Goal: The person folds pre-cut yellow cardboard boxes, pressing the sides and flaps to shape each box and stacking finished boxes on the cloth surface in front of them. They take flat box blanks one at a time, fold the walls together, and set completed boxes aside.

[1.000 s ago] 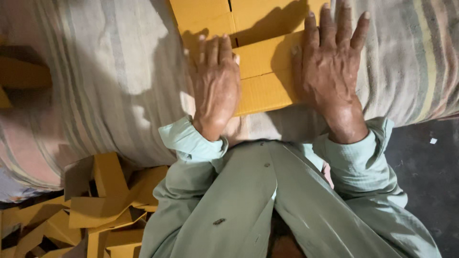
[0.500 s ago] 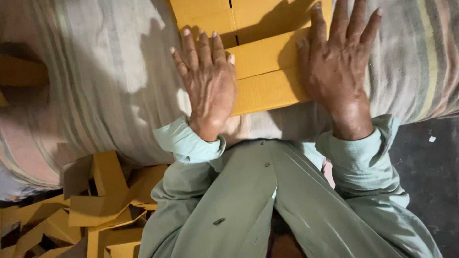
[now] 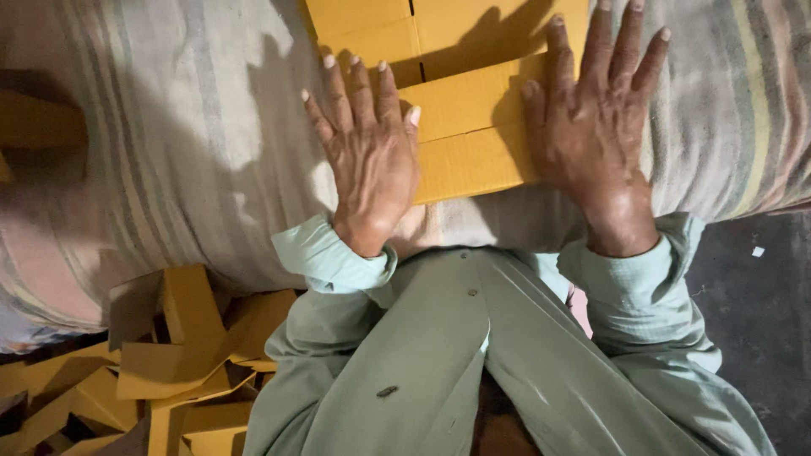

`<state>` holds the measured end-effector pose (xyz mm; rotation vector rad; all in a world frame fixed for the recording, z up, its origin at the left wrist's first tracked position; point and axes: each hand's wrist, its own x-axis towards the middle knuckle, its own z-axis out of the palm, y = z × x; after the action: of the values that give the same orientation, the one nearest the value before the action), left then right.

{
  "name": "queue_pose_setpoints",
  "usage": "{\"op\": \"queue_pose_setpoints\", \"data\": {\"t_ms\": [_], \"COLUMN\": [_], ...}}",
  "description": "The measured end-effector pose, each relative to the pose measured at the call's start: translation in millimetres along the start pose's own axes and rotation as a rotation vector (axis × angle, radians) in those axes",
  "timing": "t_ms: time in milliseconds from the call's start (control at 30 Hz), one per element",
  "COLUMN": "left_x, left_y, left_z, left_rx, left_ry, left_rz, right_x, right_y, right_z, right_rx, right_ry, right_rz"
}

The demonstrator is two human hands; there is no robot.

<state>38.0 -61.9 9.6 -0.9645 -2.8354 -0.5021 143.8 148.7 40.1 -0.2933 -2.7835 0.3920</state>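
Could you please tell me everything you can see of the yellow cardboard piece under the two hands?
The yellow cardboard piece looks like corrugated board, flat, with fold creases across it and a slit near its top. It lies on a striped cloth, its far end cut off by the picture's edge. The left hand overlaps its left edge; the right hand lies spread on its right side.

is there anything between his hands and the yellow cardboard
Nothing visible. The right hand lies flat on the cardboard sheet, and the left hand rests at its left edge, partly on the striped cloth. No other thing lies between them.
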Motion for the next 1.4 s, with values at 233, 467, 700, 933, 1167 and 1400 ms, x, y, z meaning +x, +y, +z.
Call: {"op": "queue_pose_setpoints", "data": {"t_ms": [233, 467, 700, 933, 1167, 1400], "left_x": [6.0, -4.4, 13.8, 6.1, 16.6, 17.2], "left_y": [27.5, -13.5, 29.9, -0.4, 34.3, 26.4], "left_z": [15.0, 3.7, 15.9, 6.5, 14.2, 2.0], "left_rx": [0.070, 0.066, 0.094, 0.057, 0.009, -0.132], "left_ry": [-0.059, -0.021, -0.065, 0.000, 0.077, -0.010], "left_rz": [0.050, -0.073, 0.043, -0.005, 0.142, 0.067], "right_x": [6.0, -5.3, 15.3, -0.1, 20.7, 27.3], "right_y": [-24.6, 1.0, -23.5, 12.1, -15.6, -12.7], "right_z": [44.6, 0.9, 41.9, 15.5, 49.4, 24.1], "right_rx": [-0.039, 0.035, -0.052, -0.106, -0.017, -0.196], "right_ry": [-0.096, -0.035, -0.125, -0.019, 0.002, 0.025], "right_rz": [-0.107, 0.071, -0.071, -0.033, -0.354, -0.173]}}
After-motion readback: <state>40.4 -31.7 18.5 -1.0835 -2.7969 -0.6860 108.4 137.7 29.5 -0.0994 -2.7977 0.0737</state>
